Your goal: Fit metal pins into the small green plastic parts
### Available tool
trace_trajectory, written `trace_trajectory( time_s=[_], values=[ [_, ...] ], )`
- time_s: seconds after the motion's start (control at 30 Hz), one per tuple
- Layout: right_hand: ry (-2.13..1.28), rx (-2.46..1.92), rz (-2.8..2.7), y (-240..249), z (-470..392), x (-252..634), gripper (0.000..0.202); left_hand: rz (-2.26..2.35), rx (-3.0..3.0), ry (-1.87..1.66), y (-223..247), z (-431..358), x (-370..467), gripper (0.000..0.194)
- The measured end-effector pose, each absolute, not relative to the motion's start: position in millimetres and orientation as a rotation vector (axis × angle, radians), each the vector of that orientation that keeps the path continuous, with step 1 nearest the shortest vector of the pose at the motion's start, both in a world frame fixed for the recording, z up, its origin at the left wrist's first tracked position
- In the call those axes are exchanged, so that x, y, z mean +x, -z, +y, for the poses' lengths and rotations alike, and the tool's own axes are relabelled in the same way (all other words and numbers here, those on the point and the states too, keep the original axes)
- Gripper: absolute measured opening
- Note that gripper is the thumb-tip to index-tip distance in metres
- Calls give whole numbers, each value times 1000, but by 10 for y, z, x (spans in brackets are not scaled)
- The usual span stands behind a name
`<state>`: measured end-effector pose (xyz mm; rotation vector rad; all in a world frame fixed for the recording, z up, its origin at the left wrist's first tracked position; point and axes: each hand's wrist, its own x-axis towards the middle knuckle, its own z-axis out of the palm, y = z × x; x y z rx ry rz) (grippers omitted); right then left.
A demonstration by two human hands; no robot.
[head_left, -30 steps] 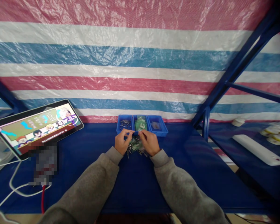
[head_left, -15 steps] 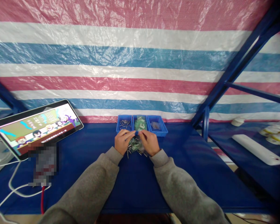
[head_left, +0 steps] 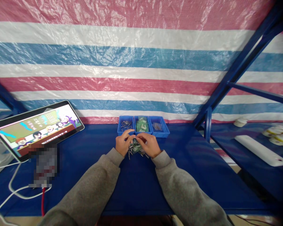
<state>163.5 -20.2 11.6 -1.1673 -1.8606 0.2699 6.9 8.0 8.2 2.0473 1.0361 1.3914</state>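
The left hand [head_left: 123, 143] and right hand [head_left: 151, 145], fingers bent, meet above the pile [head_left: 135, 148] near the far edge of the bench [head_left: 141, 185]; any grip I cannot tell. Its pins [head_left: 129, 153] look light, stiff, slippery: pinch mid-shaft.

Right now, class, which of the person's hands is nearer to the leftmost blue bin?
Left. The left hand is just in front of the leftmost blue bin; the right hand is also on its near side, but off to its right.
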Motion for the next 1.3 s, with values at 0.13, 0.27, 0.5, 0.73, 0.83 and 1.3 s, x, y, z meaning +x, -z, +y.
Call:
trace_trajectory(
  time_s=[0.13,0.27,0.5,0.73,0.83,1.3],
  values=[
    [-262,-1185,-1852,-114,-196,1642,21,1001,2012,-1406,-93,68,78,28],
    [-206,-1219,-1791,-123,-190,1667,22,1048,2062,-1482,-98,77,83,22],
    [-196,-1231,-1762,-100,-169,1668,21,1077,2145,-1448,-102,92,64,20],
    [-212,-1206,-1754,-100,-170,1669,21,1093,2308,-1349,-135,49,64,31],
    [-218,-1171,-1767,-99,-170,1670,22,1112,2332,-1344,-135,42,63,34],
    [-155,-1220,-1901,-40,-140,1667,29,992,2097,-1457,-129,35,91,19]
  ],
)
